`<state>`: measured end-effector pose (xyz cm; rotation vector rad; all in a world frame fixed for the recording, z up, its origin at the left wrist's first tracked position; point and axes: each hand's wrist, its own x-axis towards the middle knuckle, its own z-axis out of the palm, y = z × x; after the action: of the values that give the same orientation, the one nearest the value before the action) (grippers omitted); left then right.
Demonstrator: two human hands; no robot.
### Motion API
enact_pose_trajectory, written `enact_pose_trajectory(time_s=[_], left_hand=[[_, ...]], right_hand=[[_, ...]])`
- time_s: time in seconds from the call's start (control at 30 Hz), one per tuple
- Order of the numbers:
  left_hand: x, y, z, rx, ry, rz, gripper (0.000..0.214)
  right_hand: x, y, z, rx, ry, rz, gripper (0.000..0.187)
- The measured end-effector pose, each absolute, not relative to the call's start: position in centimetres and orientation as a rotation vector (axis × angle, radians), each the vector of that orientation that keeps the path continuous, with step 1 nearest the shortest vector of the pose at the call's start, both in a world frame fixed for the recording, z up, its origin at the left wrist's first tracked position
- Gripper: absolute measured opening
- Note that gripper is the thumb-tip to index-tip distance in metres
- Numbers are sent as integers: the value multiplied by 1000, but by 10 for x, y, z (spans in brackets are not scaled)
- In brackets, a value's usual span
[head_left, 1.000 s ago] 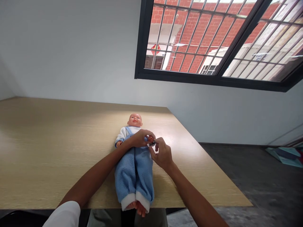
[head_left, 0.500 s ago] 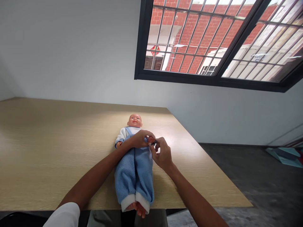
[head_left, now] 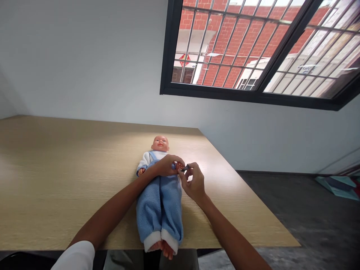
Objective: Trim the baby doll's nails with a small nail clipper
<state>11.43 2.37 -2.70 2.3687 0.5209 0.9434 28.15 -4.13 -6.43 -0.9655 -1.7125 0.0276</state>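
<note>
A baby doll (head_left: 159, 198) in blue dungarees and a white top lies on its back, its head away from me and its feet at the table's near edge. My left hand (head_left: 167, 165) reaches across its body, the fingers closed around the doll's hand (head_left: 178, 166) on the right side. Pinched between the thumb and fingers of my right hand (head_left: 194, 183) is a small dark metallic nail clipper (head_left: 185, 168). Its tip is at the doll's fingers; whether it touches them is too small to tell.
The doll lies on a pale wooden table (head_left: 70, 180), whose right edge slants down to the near corner. Behind it stands a grey wall with a barred window (head_left: 225, 48). A teal object (head_left: 337, 186) is on the dark floor at the right.
My right hand has shifted slightly to the right, and the nail clipper is tilted up more and shows more. My left hand and the doll have stayed in place.
</note>
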Motion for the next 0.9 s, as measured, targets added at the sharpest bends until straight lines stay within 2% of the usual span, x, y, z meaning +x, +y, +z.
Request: enact_pose_trajectory(time_s=[0.47,0.73,0.83,0.9], left_hand=[[115,25,-29,2419,542,926,25],[115,19,-20,2563,660,745,28],[117,-2,-16,2661,847,633,44],[119,-27,-15,2738,1236,474,65]], right_hand=[[280,-43,-64,-994,-1673,85,20],[279,-43,-63,-993,-1624,44,25],[280,-42,-62,-984,-1587,19,26],[280,-42,-61,-965,-1569,10,27]])
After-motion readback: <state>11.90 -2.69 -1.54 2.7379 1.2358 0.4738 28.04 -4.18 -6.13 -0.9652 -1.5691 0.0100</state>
